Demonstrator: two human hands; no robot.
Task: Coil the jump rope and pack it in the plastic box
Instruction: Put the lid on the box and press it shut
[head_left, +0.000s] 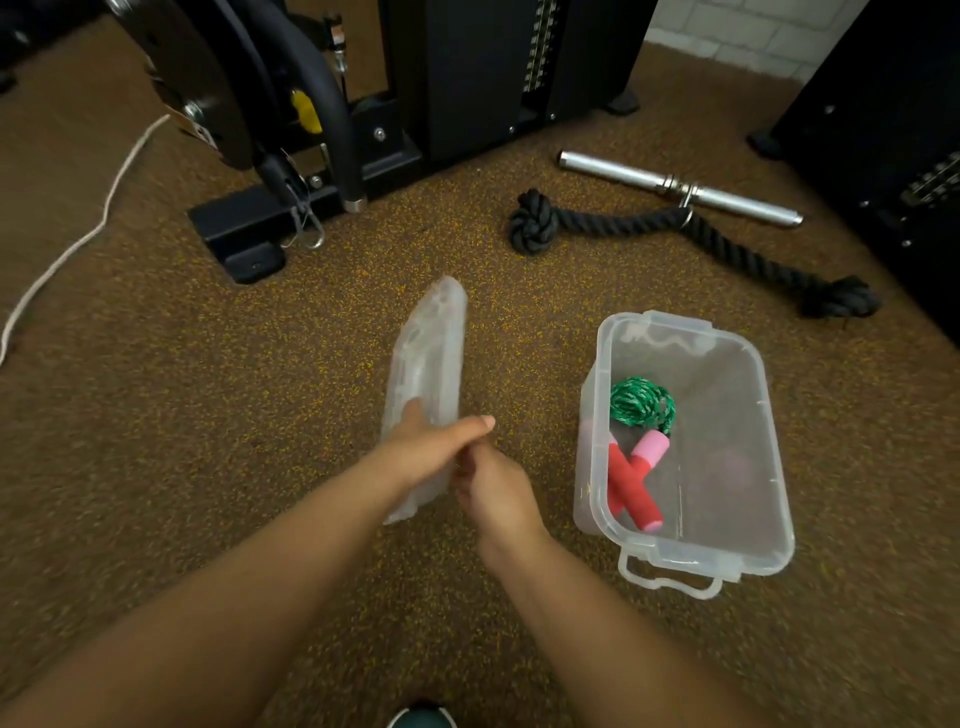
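I see both hands meeting over the floor, just left of the box. My left hand (431, 441) grips the clear lid (426, 384) near its lower end, fingers wrapped behind it and thumb stretched across the front, so the lid stands tilted on edge, its far end pointing away from me. My right hand (491, 483) is curled right against the left one at the lid's edge; the picture is blurred there, and I cannot tell whether its fingers pinch the lid or only touch it.

To the right, the clear plastic box (769, 467) sits open on the speckled brown floor (208, 415), a handle on its near end. The jump rope (641, 402) is already inside: green cord bundled in a coil toward the far left part of the box, with the two red and pink handles (634, 478) crossed just in front of it.

Farther out, a black knotted rope (623, 223) lies clipped to a silver bar (675, 187). A white cord (78, 239) trails across the floor at the left, and black gym machines (467, 78) stand along the back.
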